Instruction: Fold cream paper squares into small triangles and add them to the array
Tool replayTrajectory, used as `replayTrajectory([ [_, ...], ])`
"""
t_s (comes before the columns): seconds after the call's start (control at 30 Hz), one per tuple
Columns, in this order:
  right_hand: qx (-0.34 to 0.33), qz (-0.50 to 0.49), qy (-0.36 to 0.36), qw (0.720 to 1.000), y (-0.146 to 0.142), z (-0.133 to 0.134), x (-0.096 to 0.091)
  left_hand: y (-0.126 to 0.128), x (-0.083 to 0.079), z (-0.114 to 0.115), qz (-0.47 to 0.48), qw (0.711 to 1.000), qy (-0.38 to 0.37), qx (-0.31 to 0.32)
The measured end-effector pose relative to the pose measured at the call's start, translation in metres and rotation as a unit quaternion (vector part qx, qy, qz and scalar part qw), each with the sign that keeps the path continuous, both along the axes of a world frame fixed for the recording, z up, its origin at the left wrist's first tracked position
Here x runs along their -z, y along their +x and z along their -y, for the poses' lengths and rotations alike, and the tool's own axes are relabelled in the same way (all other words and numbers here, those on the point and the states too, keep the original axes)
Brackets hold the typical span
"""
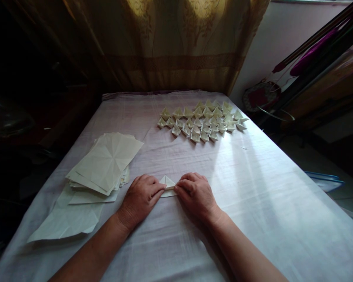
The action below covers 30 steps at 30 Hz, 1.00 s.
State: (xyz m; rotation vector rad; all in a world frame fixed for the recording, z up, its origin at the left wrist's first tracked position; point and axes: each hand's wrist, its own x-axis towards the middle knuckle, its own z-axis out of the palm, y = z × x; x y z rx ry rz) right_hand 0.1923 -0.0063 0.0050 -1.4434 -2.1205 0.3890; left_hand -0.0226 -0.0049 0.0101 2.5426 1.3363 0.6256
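Note:
A small folded piece of white paper (pixel 168 182) lies on the cloth between my hands, its pointed top facing away from me. My left hand (pixel 144 196) pinches its left end, fingers curled and thumb pressed along a folded edge. At the right end, my right hand (pixel 195 194) grips the same edge with thumb and bent fingers. A narrow folded strip shows between the two thumbs. The fingertips cover both ends of the paper.
Left of my hands lies a stack of creased paper sheets (pixel 108 160), with a loose sheet (pixel 67 219) under it. Several folded paper boats (pixel 204 121) stand in rows at the far right of the cloth-covered table (pixel 176 243). A patterned curtain (pixel 170 47) hangs behind.

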Motion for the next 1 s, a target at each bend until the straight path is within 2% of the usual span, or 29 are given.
replayTrajectory([
  [0.47,0.073,0.026,-0.007,0.997,-0.011,0.004,-0.002,0.011,-0.006,0.007,-0.053,0.994,-0.019,-0.091],
  [1.0,0.101,0.027,-0.033,0.994,-0.016,0.004,-0.004,0.013,-0.005,0.009,-0.076,0.987,-0.047,-0.133],
])
